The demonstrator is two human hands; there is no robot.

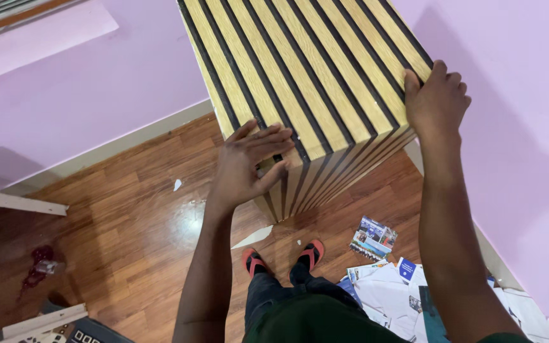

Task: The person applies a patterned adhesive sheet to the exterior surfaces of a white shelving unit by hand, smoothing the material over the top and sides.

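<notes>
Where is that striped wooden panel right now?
In the head view, the slatted panel leans against the pink wall, with the left hand and right hand on it.

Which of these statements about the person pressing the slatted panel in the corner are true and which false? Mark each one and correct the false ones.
1. The left hand lies flat with fingers spread on the slatted wood panel. True.
2. The right hand hangs free, off the panel. False: it grips the panel's right edge.
3. The walls are green. False: they are pale purple.
4. Papers lie on the wooden floor near the person's feet. True.
5. The person is barefoot. False: red sandals are on the feet.
</notes>
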